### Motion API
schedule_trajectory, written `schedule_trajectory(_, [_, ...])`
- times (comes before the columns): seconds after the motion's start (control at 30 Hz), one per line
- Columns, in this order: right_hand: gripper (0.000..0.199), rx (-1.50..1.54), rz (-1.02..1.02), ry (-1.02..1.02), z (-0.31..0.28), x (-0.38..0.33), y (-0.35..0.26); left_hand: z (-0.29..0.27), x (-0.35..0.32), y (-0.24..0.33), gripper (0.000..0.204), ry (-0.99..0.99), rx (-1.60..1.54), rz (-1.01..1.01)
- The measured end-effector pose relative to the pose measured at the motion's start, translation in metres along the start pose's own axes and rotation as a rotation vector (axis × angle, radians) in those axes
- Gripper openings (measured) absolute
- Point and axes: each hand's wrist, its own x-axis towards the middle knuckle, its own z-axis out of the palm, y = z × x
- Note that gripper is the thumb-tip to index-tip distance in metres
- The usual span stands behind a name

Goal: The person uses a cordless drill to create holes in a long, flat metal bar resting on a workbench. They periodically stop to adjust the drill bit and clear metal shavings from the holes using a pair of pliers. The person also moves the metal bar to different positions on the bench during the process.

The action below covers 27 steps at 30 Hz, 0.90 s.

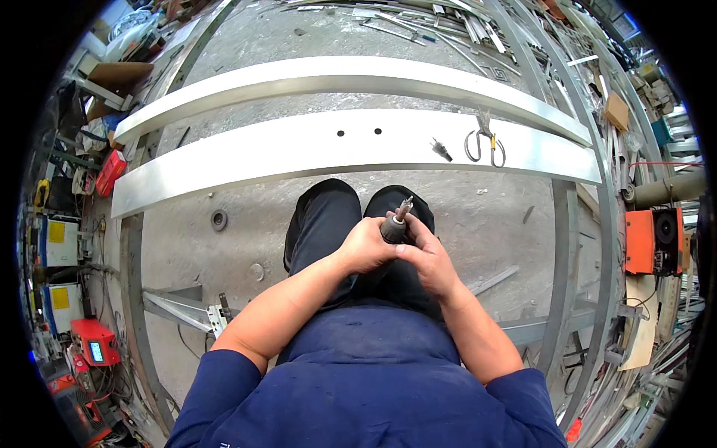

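Observation:
Above my lap, my left hand (366,248) and my right hand (429,257) are closed together around the dark chuck of a drill (394,228). A metal bit (405,207) points up and away from the chuck; the drill's body is hidden below my hands. Beyond my knees lies the nearer white metal beam (276,146), with two round dark holes near its middle. On this beam, right of the holes, rest a loose cutter bit (441,149) and a pair of scissors (485,140) with yellow on one handle.
A second metal beam (321,73) runs parallel behind the first. Both span a grey metal frame (565,254). An orange machine (652,240) stands at right, a red device (95,342) at left. Metal offcuts (470,26) litter the far floor; a dark ring (219,219) lies nearer.

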Motion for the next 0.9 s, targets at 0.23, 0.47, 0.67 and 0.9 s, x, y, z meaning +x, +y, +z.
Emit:
schedule_trajectory(0.23, [0.019, -0.314, -0.155, 0.280, -0.003, 0.023, -0.009, 0.001, -0.002, 0.013, 0.027, -0.037, 0.087, -0.115])
schedule_trajectory(0.47, [0.016, -0.454, -0.314, 0.180, -0.003, 0.033, -0.012, -0.004, -0.003, 0.009, 0.024, -0.052, 0.047, -0.100])
schedule_trajectory(0.67, [0.054, -0.638, -0.080, 0.154, 0.001, 0.041, -0.020, -0.003, 0.001, 0.000, 0.027, 0.022, -0.006, 0.002])
schedule_trajectory(0.9, [0.064, -0.869, 0.034, 0.501, -0.088, 0.024, -0.007, -0.013, -0.003, 0.001, 0.030, -0.024, 0.012, -0.038])
